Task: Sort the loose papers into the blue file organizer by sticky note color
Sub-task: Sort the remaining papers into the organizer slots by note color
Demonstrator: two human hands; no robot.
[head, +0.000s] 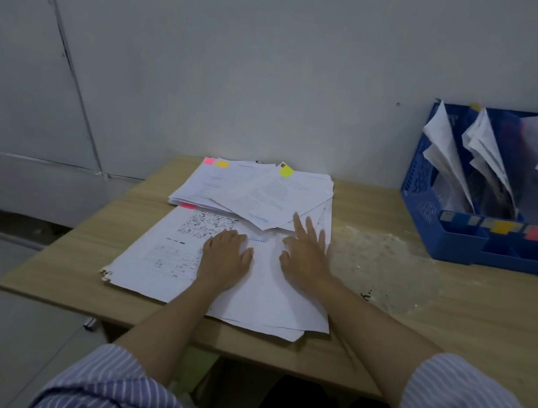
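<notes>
Partly out of frame, blue file organizer

The blue file organizer is cut off by the right edge, so its far compartments cannot be seen. The papers inside it are blurred. Left of the organizer, the print on the loose papers is too small to read, and the left hand hides its own fingertips.

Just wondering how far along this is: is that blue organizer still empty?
No, the blue file organizer at the table's right already has several bunches of papers standing in its slots.
</notes>
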